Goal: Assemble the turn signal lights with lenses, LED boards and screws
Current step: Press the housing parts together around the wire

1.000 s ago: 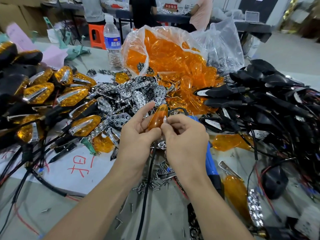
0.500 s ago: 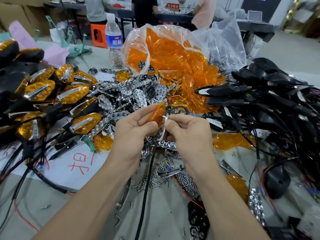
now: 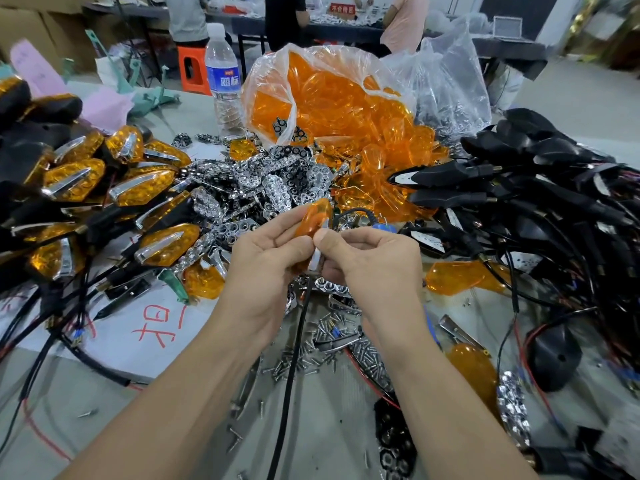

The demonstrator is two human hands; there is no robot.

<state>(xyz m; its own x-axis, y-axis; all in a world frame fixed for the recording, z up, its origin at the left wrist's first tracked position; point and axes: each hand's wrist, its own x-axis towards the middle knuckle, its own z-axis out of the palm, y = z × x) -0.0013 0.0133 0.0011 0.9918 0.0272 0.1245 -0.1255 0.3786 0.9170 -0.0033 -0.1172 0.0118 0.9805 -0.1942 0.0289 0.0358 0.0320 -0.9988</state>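
Lens (image 3: 313, 216) now higher in view; left hand (image 3: 263, 268) grips it, right hand (image 3: 377, 268) pinches half-hidden chrome strip (image 3: 317, 259).

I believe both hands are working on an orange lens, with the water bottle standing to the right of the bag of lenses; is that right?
Not quite: the head view shows the water bottle left of the bag of lenses. The left hand and right hand do work on the orange lens.

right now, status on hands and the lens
Left hand grips amber lens. Right hand pinches silver strip at its edge. Black cable hangs between forearms, nothing blocking.
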